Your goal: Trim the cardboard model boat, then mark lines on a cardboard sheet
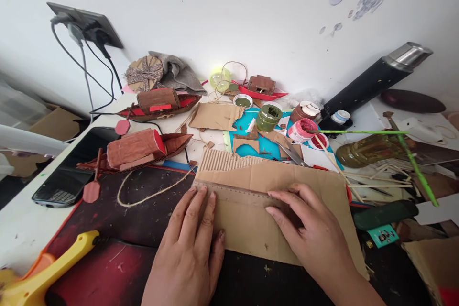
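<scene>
A clear ruler [233, 193] lies across a piece of brown cardboard [251, 234], whose top left corner is torn down to the ridged layer. My left hand [195, 244] rests palm down, fingers stretched out, with its fingertips on the ruler's left end. At the ruler's right part, my right hand [311, 234] has its thumb and forefinger against the edge, thumb and fingers slightly apart. Just beyond the cardboard lie scissors [294, 154] and cardboard scraps [245, 146].
Model boats [134, 150] stand at the left, beside a phone [68, 177]. A yellow glue gun [60, 267] lies front left. Paint jars [268, 117] and a black flask [366, 81] are behind. A green-stained brush [358, 132] rests across the pink paint jar.
</scene>
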